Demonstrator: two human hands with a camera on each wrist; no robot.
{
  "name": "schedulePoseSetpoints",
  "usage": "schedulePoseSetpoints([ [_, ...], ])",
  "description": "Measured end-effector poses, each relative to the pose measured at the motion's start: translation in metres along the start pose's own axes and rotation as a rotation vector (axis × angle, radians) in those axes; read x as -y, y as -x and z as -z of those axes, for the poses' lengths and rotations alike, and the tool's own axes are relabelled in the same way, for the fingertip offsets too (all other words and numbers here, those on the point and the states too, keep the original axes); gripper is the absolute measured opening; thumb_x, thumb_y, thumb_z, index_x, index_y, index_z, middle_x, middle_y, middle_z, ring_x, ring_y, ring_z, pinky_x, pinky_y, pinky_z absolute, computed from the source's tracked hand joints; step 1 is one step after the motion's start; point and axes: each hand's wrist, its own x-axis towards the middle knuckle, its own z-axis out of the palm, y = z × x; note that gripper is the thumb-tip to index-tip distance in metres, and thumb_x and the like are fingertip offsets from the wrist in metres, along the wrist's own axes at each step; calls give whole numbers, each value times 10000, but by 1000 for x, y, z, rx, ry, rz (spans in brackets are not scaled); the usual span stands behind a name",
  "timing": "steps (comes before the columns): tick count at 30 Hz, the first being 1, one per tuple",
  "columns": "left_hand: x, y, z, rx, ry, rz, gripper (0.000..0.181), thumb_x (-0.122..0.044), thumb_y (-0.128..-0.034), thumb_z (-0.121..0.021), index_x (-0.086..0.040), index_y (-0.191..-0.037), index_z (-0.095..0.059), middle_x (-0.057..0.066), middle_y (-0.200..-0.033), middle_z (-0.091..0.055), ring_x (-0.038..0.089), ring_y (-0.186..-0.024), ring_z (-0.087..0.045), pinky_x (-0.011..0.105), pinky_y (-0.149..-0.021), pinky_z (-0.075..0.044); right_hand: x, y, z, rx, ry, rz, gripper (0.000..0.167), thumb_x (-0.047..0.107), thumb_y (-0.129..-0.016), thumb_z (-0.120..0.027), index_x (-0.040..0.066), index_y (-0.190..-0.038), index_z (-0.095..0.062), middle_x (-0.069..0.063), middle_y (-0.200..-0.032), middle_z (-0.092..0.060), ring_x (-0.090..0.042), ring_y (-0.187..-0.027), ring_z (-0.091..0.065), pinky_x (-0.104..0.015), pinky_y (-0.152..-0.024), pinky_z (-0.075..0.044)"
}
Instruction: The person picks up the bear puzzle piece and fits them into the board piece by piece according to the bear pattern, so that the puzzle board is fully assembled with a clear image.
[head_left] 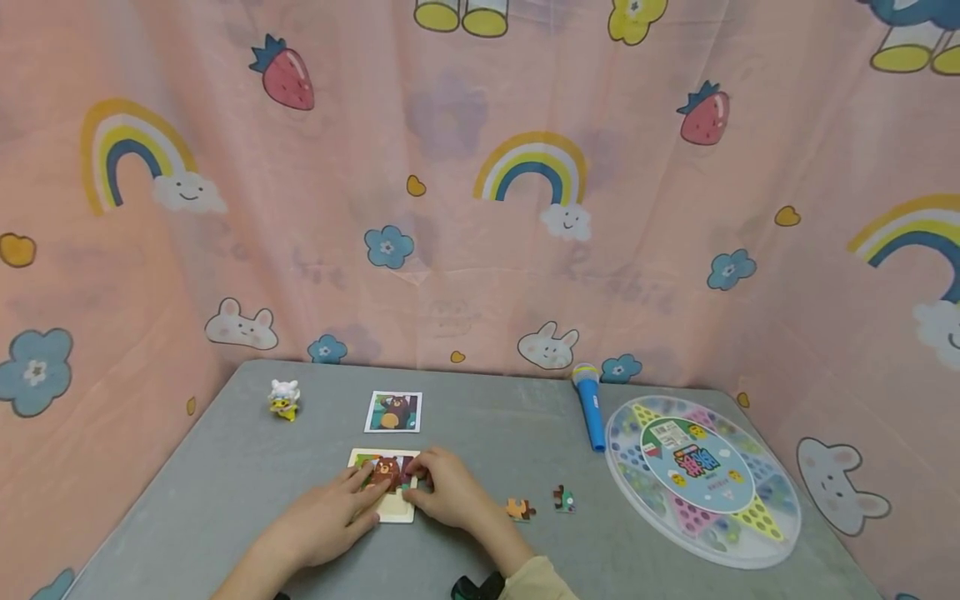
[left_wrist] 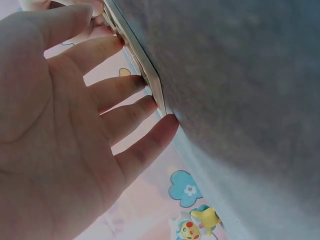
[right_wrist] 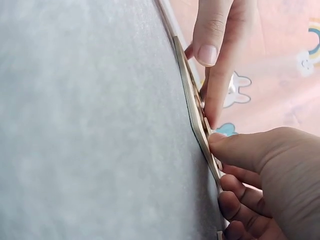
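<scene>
A wooden puzzle tray with a brown bear picture lies flat on the grey table; the lower part shows bare wood. Over its left and middle my left hand is spread, its fairly straight fingertips resting on the board in the left wrist view. At the right edge, the thumb and curled fingers of my right hand pinch a puzzle piece, seen edge-on and partly covered by the thumb. Two loose puzzle pieces, one orange-brown and one green and brown, lie to the right.
Behind the tray lies a bear picture card. A small white-and-yellow figurine stands at the back left. To the right are a blue toy microphone and a round, clear-cased game board. A pink patterned curtain hangs behind the table.
</scene>
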Motion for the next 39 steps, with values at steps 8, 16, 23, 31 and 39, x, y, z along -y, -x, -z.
schedulePoseSetpoints([
  [8,1,1,0,3,24,-10,513,-344,-1051,-663,-93,-1496,-620,239,-1634,-442,520,-1484,-419,724,-1103,-414,-2,-1,-3,-18,-76,-31,202,143,-910,-840,79,-1072,-738,31,-919,-602,-44,-773,-489,-195,-705,-448],
  [16,1,1,1,1,19,-19,508,-327,-1051,-661,-93,-1499,-616,250,-1624,-450,514,-1480,-427,714,-1118,-407,-2,-1,-6,-46,-83,-47,141,126,-915,-828,77,-1026,-758,39,-911,-606,-34,-766,-482,-197,-701,-444],
  [23,2,1,-1,4,-14,-6,537,-290,-1008,-725,-118,-1505,-617,241,-1621,-460,517,-1472,-435,708,-1104,-425,-2,-1,-7,-56,-82,-48,160,131,-911,-832,69,-1036,-752,41,-890,-593,-34,-765,-481,-193,-692,-438],
  [31,1,1,-1,1,-26,-27,511,-200,-997,-738,-114,-1489,-632,236,-1606,-482,506,-1459,-461,703,-1074,-456,-3,3,-4,25,-34,-19,544,380,-747,-986,108,-1138,-723,83,-980,-586,-26,-869,-508,-195,-801,-480],
  [39,3,0,-2,-40,-60,-59,476,-185,-1002,-731,-106,-1465,-652,255,-1574,-513,515,-1421,-501,700,-1018,-497,-4,2,-1,45,-9,-3,602,399,-737,-991,113,-1186,-709,80,-1031,-587,-17,-915,-509,-205,-858,-489],
])
